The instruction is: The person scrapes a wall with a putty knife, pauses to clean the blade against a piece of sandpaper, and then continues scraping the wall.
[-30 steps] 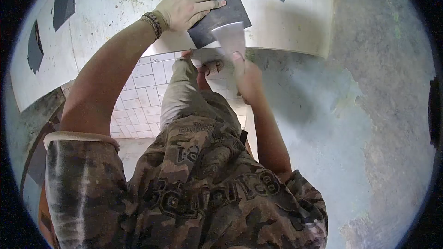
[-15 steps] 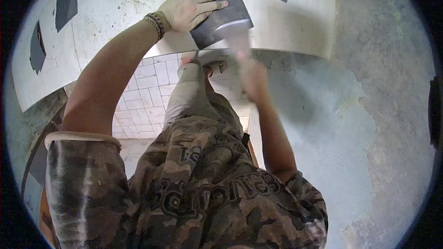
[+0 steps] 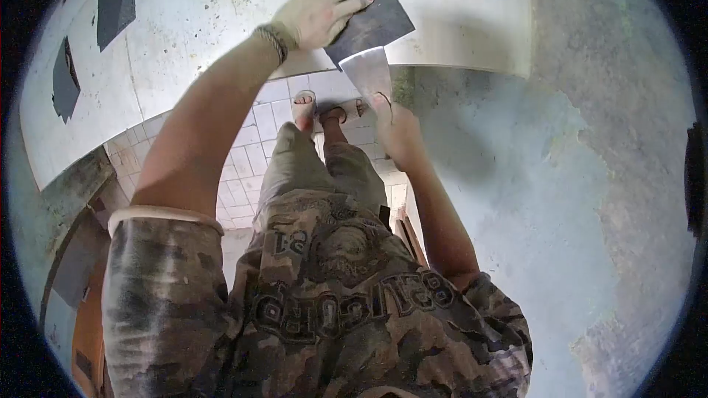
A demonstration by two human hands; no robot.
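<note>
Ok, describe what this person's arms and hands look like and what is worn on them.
Both arms are bare from the short camouflage sleeves down. The left hand has no glove; a braided dark wristband circles its wrist. The right hand is also ungloved, and no band or watch shows on that wrist.

Camouflage T-shirt (image 3: 324,309) with lettering, khaki trousers (image 3: 310,169), braided wristband (image 3: 274,38), sandals (image 3: 304,103).

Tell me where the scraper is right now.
Head view, top centre: the scraper is in the right hand, blade against the dark patch under the left hand.
</note>
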